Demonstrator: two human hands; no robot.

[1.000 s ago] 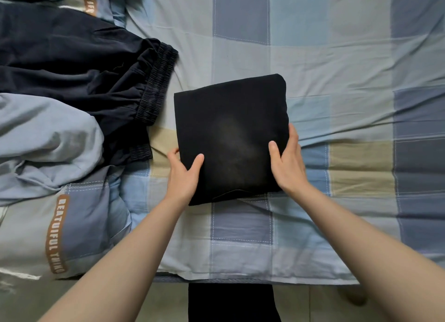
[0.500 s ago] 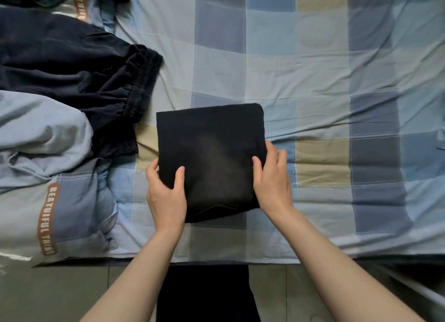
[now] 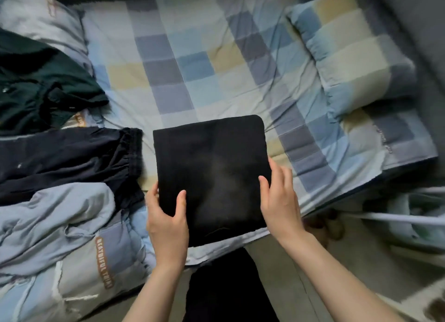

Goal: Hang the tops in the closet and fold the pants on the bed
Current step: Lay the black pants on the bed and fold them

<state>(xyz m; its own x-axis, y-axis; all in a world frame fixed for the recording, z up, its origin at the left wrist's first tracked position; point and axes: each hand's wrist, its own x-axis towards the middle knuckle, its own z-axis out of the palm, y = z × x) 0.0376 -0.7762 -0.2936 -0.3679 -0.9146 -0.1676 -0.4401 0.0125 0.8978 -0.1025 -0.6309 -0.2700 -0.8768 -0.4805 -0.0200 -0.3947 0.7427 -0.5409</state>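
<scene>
A black pair of pants, folded into a flat square, is held over the near edge of the checked bed. My left hand grips its lower left corner, thumb on top and fingers under. My right hand grips its right edge the same way. A second dark navy pair of pants with an elastic waistband lies unfolded on the left. A dark green top lies crumpled beyond it at the far left.
A grey-blue quilt with orange lettering is bunched at the near left. A checked pillow lies at the far right by a grey wall. Right of the bed stands a white wire rack on the floor.
Both hands have pulled the folded black pants toward me and lifted them off the sheet. The view has swung up and right, bringing the pillow and the green top into sight.
</scene>
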